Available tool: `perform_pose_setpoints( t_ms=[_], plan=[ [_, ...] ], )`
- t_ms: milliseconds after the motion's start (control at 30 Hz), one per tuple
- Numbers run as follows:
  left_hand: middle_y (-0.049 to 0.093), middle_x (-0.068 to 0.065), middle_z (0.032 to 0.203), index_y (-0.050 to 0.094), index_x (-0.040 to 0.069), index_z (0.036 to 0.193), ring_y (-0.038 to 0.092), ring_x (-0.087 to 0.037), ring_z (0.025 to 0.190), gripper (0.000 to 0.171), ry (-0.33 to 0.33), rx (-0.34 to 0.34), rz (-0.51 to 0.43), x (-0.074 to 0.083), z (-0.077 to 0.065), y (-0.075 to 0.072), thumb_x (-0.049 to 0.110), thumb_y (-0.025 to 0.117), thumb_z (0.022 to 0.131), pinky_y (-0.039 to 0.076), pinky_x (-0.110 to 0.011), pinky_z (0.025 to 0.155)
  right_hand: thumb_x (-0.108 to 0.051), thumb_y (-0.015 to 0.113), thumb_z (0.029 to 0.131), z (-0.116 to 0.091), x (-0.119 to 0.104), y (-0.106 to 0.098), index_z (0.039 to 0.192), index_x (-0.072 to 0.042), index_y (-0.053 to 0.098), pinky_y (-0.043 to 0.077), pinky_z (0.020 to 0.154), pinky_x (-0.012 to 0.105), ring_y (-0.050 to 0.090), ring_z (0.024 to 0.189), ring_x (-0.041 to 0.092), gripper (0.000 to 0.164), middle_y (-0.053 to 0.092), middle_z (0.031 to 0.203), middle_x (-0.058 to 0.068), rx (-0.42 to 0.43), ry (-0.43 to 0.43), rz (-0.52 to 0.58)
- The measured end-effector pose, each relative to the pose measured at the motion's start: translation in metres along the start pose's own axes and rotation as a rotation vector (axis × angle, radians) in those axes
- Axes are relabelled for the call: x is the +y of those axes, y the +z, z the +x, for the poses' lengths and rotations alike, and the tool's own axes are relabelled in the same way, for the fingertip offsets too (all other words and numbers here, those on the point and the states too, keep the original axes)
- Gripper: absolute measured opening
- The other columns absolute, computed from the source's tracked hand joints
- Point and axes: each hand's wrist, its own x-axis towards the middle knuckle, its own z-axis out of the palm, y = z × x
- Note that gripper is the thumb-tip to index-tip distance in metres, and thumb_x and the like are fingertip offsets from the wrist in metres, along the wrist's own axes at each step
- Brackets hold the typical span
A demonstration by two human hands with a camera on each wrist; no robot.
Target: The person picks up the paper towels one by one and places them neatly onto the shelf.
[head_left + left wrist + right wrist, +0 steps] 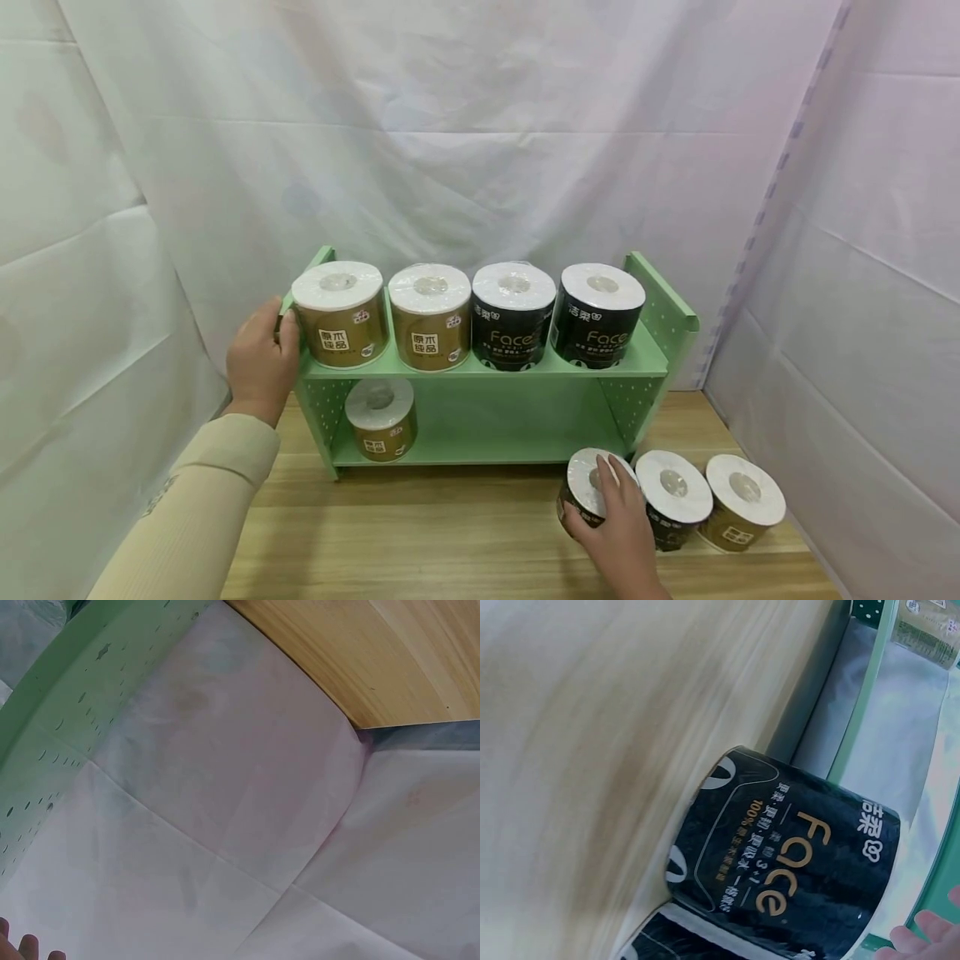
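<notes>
My left hand (262,358) grips the left side panel of a green two-tier shelf (495,417), with the panel edge between thumb and fingers. Beside it on the upper tier stands a gold toilet roll (343,333). In the left wrist view only fingertips (28,946) show, below the perforated panel (82,705). My right hand (618,533) is over the leftmost black toilet roll (576,500) on the table, fingers extended across its white top and thumb at its front. In the right wrist view this roll (780,847) stands against its neighbour, fingertips (930,926) near its top.
The upper tier also bears another gold roll (430,333) and two black rolls (513,333). A gold roll (382,429) stands at the lower tier's left. Right of my right hand are a black roll (675,492) and a gold roll (738,508). White cloth (480,150) surrounds the table.
</notes>
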Motion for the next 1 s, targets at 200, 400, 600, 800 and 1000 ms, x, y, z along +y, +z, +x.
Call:
perform_pose_setpoints(
  t_ms=[200, 400, 600, 800, 1000],
  plan=[
    [0.059, -0.024, 0.09, 0.055, -0.002, 0.099, 0.052, -0.044, 0.08, 0.026, -0.005, -0.005, 0.004, 0.0, -0.001, 0.001, 0.022, 0.043, 0.098, 0.041, -0.057, 0.073, -0.023, 0.082, 0.069, -0.006, 0.006, -0.001, 0.135, 0.002, 0.049, 0.043, 0.085, 0.064, 0.043, 0.12, 0.048, 0.078, 0.045, 0.136, 0.025, 0.05, 0.038, 0.002],
    [0.059, -0.025, 0.088, 0.056, -0.002, 0.099, 0.052, -0.045, 0.078, 0.026, 0.007, 0.009, -0.002, 0.0, 0.0, 0.002, 0.021, 0.043, 0.097, 0.041, -0.057, 0.071, -0.025, 0.082, 0.071, -0.009, 0.009, -0.004, 0.137, 0.003, 0.047, 0.042, 0.087, 0.066, 0.041, 0.122, 0.05, 0.08, 0.044, 0.136, 0.027, 0.018, 0.123, -0.006],
    [0.058, -0.025, 0.087, 0.056, -0.002, 0.099, 0.052, -0.044, 0.078, 0.028, -0.004, 0.003, -0.001, 0.0, 0.001, 0.002, 0.022, 0.043, 0.098, 0.042, -0.057, 0.071, -0.028, 0.08, 0.075, -0.012, 0.012, -0.007, 0.139, 0.006, 0.043, 0.038, 0.092, 0.067, 0.037, 0.125, 0.05, 0.082, 0.04, 0.138, 0.029, -0.04, 0.216, -0.005],
    [0.059, -0.026, 0.088, 0.058, -0.003, 0.104, 0.052, -0.045, 0.079, 0.03, -0.009, 0.014, -0.007, -0.001, 0.001, 0.0, 0.022, 0.043, 0.097, 0.041, -0.058, 0.072, -0.024, 0.082, 0.07, -0.019, 0.018, 0.003, 0.136, 0.009, 0.045, 0.037, 0.094, 0.065, 0.038, 0.123, 0.051, 0.082, 0.041, 0.135, 0.03, 0.047, 0.201, 0.026],
    [0.056, -0.025, 0.084, 0.056, -0.003, 0.099, 0.05, -0.044, 0.076, 0.028, 0.004, 0.019, -0.016, -0.001, 0.001, 0.002, 0.021, 0.044, 0.097, 0.039, -0.057, 0.069, -0.02, 0.083, 0.068, -0.026, 0.02, 0.009, 0.136, 0.015, 0.04, 0.035, 0.095, 0.066, 0.037, 0.123, 0.053, 0.087, 0.038, 0.134, 0.034, 0.104, 0.25, 0.065]
  ],
)
